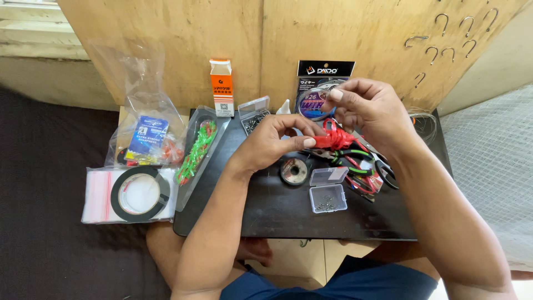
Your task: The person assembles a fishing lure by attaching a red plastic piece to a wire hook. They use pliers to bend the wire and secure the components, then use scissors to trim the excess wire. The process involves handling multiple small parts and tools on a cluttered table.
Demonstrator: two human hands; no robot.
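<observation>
Both hands' fingers (308,142) pinch a red cord bundle (335,139), hiding its ends and the pliers (363,166) beneath.

A plywood wall (183,39) is seen at the back, with metal hooks (452,33) fixed at its upper right. A dark carpet (39,166) is spread on the left, pale netting (494,161) on the right. Daylight is cast evenly.
</observation>
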